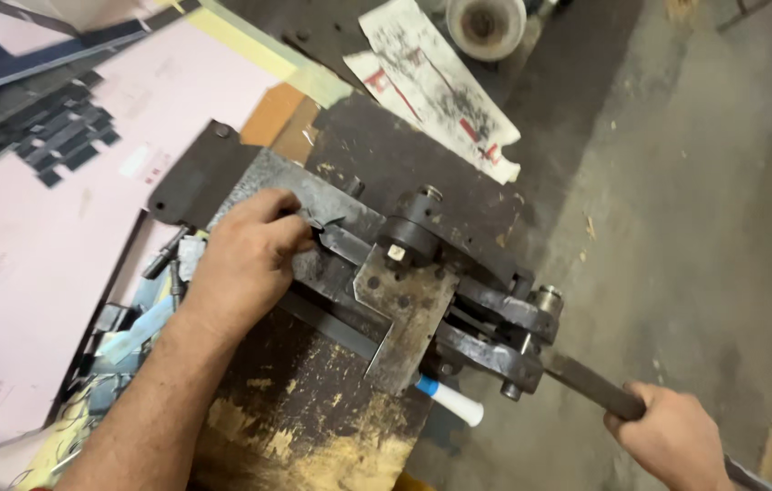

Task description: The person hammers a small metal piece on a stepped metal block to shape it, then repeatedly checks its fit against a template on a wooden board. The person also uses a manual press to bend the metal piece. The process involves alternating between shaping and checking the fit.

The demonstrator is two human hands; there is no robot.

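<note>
Noted right hand [672,435] clamped on lever [591,382] running down-right from shear [422,291] on bench [304,418], left hand [245,259] closed, pressing small strip [318,221] at blade, nearer.

Dusty grey concrete floor [713,182] beside worn workbench [313,427].

Bare concrete floor [704,209] right of lever [586,382]; left apparently crowded by foam sheets [50,236], scraps [63,136].
</note>
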